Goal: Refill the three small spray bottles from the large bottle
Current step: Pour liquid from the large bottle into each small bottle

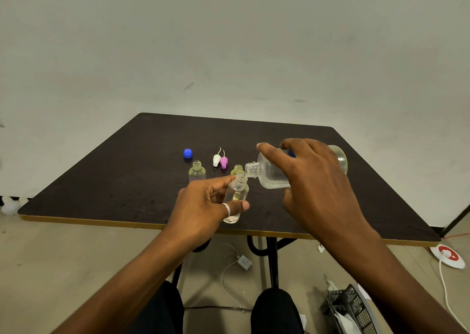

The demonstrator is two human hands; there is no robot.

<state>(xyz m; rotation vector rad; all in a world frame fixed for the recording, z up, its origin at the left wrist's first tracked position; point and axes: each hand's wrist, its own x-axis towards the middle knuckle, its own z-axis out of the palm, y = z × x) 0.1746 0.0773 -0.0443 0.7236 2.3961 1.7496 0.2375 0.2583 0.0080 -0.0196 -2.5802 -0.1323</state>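
Tipping the large bottle (272, 174) neck-to-neck over the small spray bottle (237, 197) above the table (122, 181), the right hand (315, 181) wraps its body; the left hand (203, 206) pinches the small one (light, likely slippery) mid-body.

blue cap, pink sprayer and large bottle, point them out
blue cap (188, 153): head view, its top
pink sprayer (224, 161): head view, its pink body
large bottle (269, 173): head view, clear shoulder behind the neck

Bare forearms (142, 270), a silver ring (226, 209) on the left hand (201, 214), and black trousers (276, 310).
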